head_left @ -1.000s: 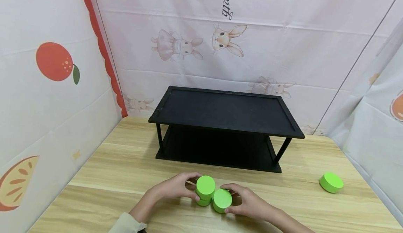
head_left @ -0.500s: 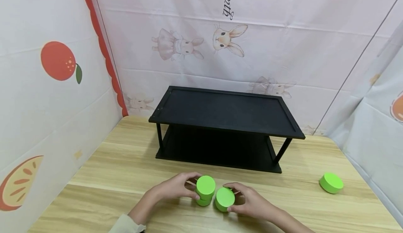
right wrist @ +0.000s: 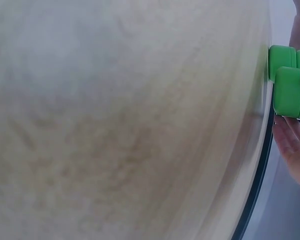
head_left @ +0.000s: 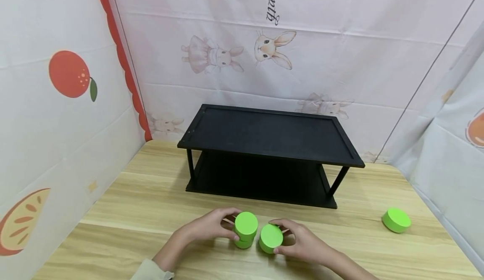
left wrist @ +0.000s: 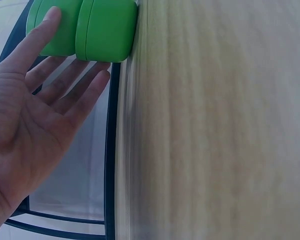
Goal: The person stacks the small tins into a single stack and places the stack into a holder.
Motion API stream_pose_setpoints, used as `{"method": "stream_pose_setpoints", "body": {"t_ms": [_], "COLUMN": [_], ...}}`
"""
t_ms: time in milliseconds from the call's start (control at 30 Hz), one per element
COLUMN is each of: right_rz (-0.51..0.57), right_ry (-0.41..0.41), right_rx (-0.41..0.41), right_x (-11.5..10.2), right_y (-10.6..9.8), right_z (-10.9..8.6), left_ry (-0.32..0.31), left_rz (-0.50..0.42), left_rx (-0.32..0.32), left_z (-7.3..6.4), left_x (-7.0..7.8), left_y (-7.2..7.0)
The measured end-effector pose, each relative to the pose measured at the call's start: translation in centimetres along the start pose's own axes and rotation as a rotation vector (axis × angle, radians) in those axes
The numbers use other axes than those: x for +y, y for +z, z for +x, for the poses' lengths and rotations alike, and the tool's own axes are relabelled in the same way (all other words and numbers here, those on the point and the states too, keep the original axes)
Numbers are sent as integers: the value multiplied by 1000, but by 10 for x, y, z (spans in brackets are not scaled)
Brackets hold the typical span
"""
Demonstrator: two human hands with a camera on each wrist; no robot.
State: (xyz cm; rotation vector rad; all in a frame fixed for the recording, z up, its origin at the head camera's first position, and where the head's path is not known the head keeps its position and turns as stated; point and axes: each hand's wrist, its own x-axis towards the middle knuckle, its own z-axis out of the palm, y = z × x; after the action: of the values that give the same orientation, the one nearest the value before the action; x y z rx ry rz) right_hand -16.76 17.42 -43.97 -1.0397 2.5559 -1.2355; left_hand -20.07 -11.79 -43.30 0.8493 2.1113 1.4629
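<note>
Two green round lidded boxes stand stacked near the front of the table. My left hand (head_left: 209,226) holds the upper box (head_left: 246,222) between thumb and fingers. Beneath it sits the lower box (head_left: 243,244); in the left wrist view that lower box (left wrist: 107,30) lies against the wood. Just right of the stack, a small gap away, is a third green box (head_left: 270,234), gripped at its right side by my right hand (head_left: 302,243). The right wrist view catches this box (right wrist: 288,92) at its edge, with the thumb partly cut off.
A black two-tier shelf (head_left: 264,135) stands behind the hands. Another green round box (head_left: 396,220) lies on the wooden table (head_left: 143,217) at the right. Printed cloth (head_left: 211,11) hangs around the back and sides.
My right hand has drawn its green box slightly to the right and away from the stack, which it had been touching or nearly touching. The left hand and stack have stayed put.
</note>
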Motion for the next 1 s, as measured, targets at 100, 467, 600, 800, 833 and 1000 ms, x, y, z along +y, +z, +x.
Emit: {"method": "stream_pose_setpoints", "body": {"t_ms": [100,467,600,800,833,1000], "right_rz": [1,9,7,11,9,-14], "right_ry": [-4,17,28,51,55,56], "right_rx": [4,-8,-12,-18,-18,-1], "right_x": [0,0,0,-3,-4,-5], "right_y": [0,-1,-2,-6,-6,-10], "right_z": [0,0,0,1,1,3], "left_ry": [3,8,1,0,1,4], "left_rz": [6,8,13,14,13,13], "left_rx": [-1,0,5,6,6,7], "left_z": [0,0,0,1,1,1], "left_x": [0,0,0,-1,-1,-1], "left_y": [0,0,0,0,0,0]}}
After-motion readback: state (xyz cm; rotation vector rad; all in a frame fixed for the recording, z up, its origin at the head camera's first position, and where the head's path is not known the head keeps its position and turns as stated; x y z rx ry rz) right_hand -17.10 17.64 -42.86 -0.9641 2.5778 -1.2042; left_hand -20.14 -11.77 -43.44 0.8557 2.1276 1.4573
